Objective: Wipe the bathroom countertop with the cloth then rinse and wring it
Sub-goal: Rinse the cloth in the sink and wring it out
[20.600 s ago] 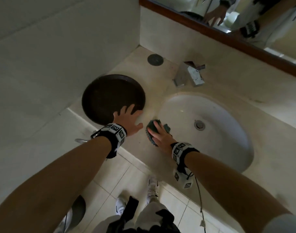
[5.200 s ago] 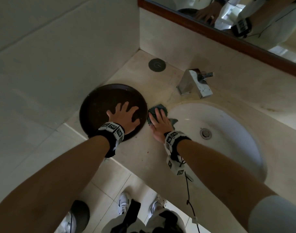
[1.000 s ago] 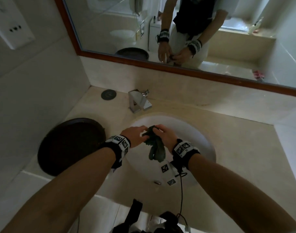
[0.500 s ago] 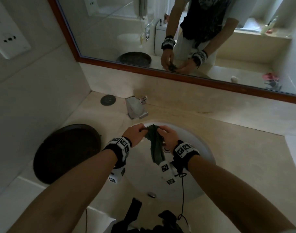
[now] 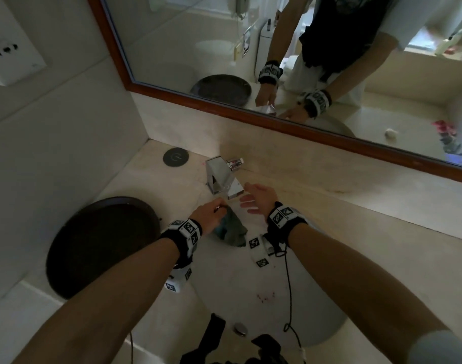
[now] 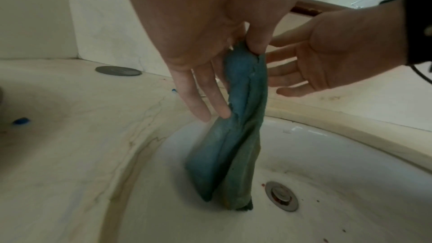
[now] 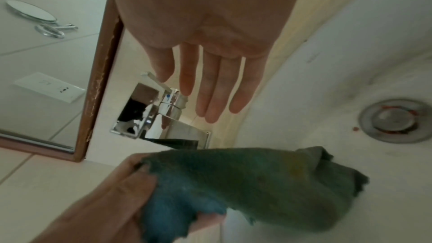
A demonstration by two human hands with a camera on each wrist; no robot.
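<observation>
at the bottom of the head view, the white basin (image 5: 250, 290) is seen with its metal drain plug (image 5: 240, 329) at the lower centre; small red specks are noted on the porcelain around it. above the basin, at the centre of the frame, the cloth (image 5: 228, 231), blue-green and crumpled, is held hanging down into the bowl. in the left wrist view its top edge is seen pinched between the thumb and a finger of the left hand (image 5: 208, 216), the remaining fingers being extended downward alongside it; the lower end of the cloth is seen near the basin wall beside the drain, though contact cannot be confirmed. the right hand (image 5: 256, 198) is seen released, palm exposed and fingers straight, just right of the cloth and apart from it, close to the spout of the chrome faucet (image 5: 222, 178). a dark round tray (image 5: 101, 245) is recorded on the beige countertop (image 5: 355, 232) at centre left. a small dark disc (image 5: 176, 156) is set in the counter behind it. a wood-framed mirror (image 5: 198, 35) occupies the upper frame.
</observation>
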